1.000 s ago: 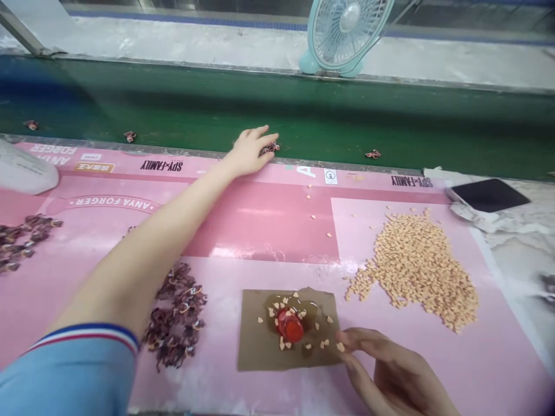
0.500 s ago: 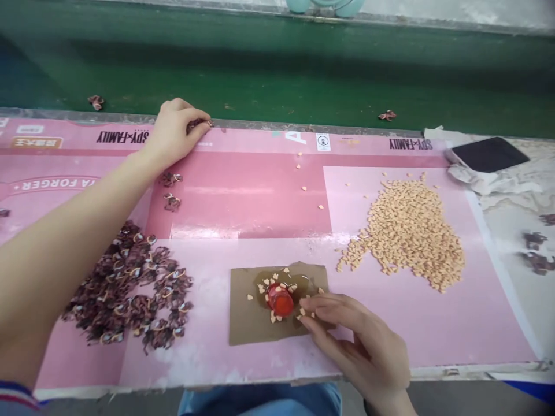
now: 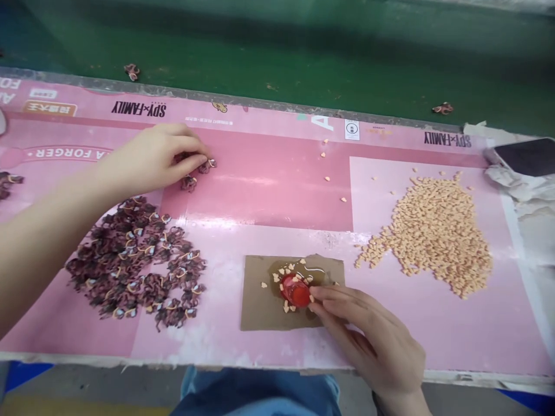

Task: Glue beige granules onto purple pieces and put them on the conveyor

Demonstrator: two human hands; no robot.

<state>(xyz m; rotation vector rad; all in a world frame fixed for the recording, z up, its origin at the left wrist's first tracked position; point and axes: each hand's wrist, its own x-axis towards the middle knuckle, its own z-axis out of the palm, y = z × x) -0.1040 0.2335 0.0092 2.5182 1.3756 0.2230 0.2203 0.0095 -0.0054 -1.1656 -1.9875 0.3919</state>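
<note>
My left hand (image 3: 173, 159), fingers closed in a pinch, grips a small dark maroon moulded piece (image 3: 207, 166) above the big pile. Just below those fingertips lies another dark piece (image 3: 188, 184). Bent over a brown cardboard square (image 3: 260, 312), my right hand (image 3: 368, 329) pinches a tiny beige piece (image 3: 312, 298) at the edge of a red cap-like dish (image 3: 299, 293). Clear, shiny liquid (image 3: 312, 271) has spread on the cardboard around the dish, with several beige bits (image 3: 286, 306) scattered in and beside it.
Many dark maroon pieces (image 3: 139, 260) with pale loops are heaped at left. A mound of beige pieces (image 3: 442, 231) lies at right. Beyond the pink printed table cover (image 3: 260, 179) runs a green belt-like surface (image 3: 303, 69). A phone (image 3: 526, 156) rests on crumpled paper at far right.
My left hand has come back from the table's far edge to the dark pieces nearer me. My right hand has moved left, to the red dish. The camera view has shifted.
</note>
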